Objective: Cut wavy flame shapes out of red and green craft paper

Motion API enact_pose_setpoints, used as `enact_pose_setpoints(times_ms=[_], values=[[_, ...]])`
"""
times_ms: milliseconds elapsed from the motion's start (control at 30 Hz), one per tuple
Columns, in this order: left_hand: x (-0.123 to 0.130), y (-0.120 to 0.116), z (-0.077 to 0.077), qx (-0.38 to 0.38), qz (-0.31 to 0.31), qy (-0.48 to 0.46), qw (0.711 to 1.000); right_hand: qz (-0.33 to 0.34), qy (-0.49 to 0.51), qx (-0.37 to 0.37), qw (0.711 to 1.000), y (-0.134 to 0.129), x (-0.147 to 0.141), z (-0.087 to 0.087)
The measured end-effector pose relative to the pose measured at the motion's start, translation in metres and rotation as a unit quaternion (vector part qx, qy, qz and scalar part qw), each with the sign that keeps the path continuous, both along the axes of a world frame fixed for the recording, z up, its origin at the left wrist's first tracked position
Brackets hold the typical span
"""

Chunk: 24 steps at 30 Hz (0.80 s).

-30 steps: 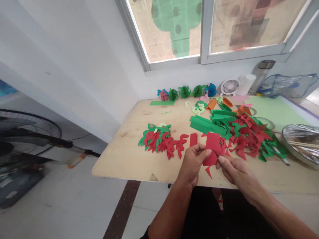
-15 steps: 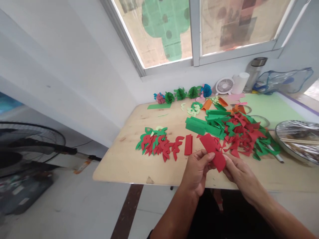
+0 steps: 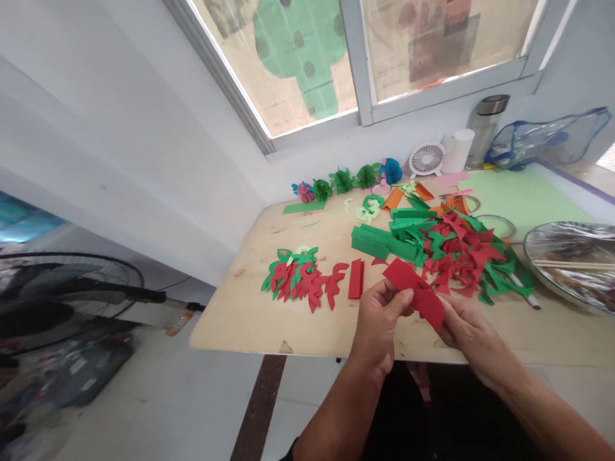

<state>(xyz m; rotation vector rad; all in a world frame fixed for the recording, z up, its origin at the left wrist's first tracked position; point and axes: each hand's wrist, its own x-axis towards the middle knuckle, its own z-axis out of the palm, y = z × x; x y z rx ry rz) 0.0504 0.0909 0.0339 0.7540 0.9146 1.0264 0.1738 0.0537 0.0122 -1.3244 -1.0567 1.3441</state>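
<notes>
While the left hand [image 3: 384, 314] pinches red paper [image 3: 417, 293], the right hand [image 3: 464, 326] touches it, grip unclear.

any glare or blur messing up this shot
Head view: bright glints on the plastic wrap; head view: floor fan at left dark and smeared; head view: red paper readable in even light, though fine edges look soft.

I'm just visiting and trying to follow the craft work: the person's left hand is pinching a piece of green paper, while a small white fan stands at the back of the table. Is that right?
Not quite: the head view shows that the left hand is pinching red paper, not green. The small white fan does stand at the back of the table.
</notes>
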Motion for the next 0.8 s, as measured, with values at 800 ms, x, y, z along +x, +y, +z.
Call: enact_pose_setpoints(times_ms=[800], values=[[-0.031, 0.0, 0.005, -0.009, 0.085, -0.046, 0.995, -0.038, 0.006, -0.013, 0.999, 0.005, -0.05, -0.001]])
